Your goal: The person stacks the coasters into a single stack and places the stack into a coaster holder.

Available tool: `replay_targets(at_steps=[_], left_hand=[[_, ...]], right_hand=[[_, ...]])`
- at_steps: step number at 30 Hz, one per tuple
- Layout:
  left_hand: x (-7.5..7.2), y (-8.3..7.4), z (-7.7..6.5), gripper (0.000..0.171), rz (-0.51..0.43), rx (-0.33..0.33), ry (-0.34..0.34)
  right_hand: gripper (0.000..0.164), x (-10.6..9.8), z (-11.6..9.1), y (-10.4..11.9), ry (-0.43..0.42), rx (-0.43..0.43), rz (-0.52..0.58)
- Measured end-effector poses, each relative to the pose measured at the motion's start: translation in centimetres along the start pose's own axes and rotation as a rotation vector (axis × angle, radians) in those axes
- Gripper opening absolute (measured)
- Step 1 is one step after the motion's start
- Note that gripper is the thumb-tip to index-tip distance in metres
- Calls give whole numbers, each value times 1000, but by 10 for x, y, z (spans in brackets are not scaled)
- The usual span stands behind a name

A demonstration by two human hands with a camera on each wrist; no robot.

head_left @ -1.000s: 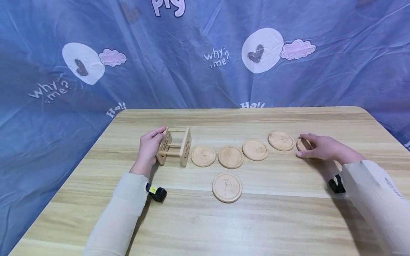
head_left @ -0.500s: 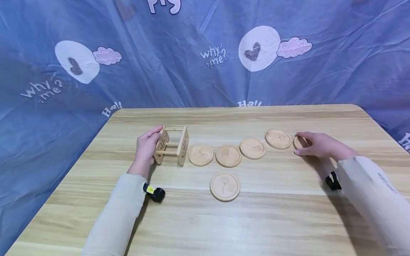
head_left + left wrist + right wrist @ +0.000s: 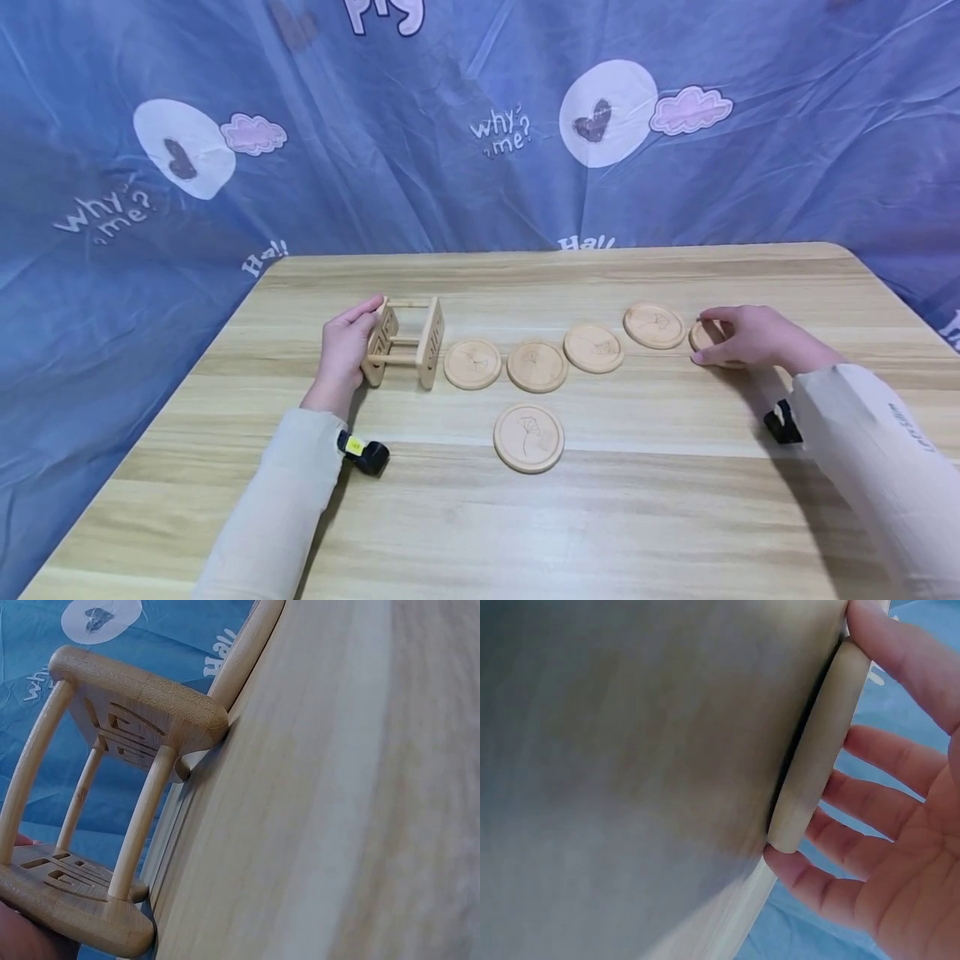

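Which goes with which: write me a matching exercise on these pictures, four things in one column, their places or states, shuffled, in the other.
1. Left hand
2. Right hand
3. Backdrop
4. Front coaster

A. Blue, behind the table
B. Holding the wooden rack
C. Nearer the head camera than the other coasters
D. Gripping the rightmost coaster

Pairs: 1-B, 2-D, 3-A, 4-C.

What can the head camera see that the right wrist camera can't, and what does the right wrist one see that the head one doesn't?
Only the head view shows the left hand holding the small wooden rack, and five untouched wooden discs.

Only the right wrist view shows the palm of the right hand, facing the camera.

Both show the right hand, the disc it grips by the edge, part of the table and the blue cloth.
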State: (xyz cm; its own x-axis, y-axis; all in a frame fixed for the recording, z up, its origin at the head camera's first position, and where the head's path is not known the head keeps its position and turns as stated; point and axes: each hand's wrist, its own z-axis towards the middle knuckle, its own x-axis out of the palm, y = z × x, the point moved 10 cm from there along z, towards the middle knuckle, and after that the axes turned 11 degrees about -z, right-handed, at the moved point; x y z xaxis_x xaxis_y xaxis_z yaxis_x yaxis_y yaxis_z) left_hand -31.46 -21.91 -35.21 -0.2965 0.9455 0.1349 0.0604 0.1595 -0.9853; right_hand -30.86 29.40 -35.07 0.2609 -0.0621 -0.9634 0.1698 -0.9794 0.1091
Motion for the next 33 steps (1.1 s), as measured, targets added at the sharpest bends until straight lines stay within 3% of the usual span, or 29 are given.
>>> replay_targets(at_steps=[18,33], left_hand=[[1,-2,-3,37,16,15,-3],[1,-1,-3,37,-13,29,-21]], right_hand=[[93,-13,-4,6,-63,11,61],[88,-17,0,37,-96,-40,73]])
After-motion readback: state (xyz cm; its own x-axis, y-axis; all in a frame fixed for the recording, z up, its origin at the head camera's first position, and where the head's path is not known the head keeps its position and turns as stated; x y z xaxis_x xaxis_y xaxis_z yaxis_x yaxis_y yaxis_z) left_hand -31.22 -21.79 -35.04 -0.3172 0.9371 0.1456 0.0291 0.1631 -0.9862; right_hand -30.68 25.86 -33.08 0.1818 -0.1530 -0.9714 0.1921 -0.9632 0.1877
